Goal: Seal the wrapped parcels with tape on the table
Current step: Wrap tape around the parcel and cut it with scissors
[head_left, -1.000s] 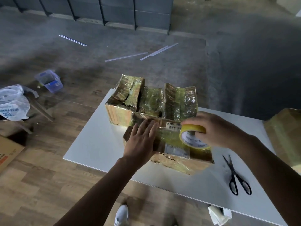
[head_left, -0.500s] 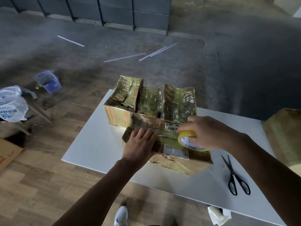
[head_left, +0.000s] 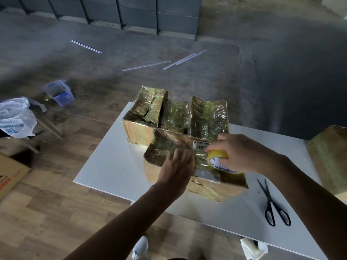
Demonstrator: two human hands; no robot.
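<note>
On the white table (head_left: 105,166) lies a wrapped parcel (head_left: 216,186), a cardboard box under shiny film, close to the near edge. The left hand (head_left: 176,166) rests flat on the top of it, with the fingers nearly straight and close together, and it grips nothing. The right hand (head_left: 242,152) has its fingers curled over a tape roll (head_left: 217,156) with a yellow rim. It holds the roll on the top of the same parcel, just beside the left hand. Between the roll and the left fingers there is a shiny strip, but it is too blurred to tell more.

Behind this parcel stand three other parcels (head_left: 174,115) in a row, touching it. Black scissors (head_left: 274,205) lie on the table to the right, apart from the parcel. On the floor at the left are a clear plastic tub (head_left: 59,92) and a white plastic bag (head_left: 16,117).
</note>
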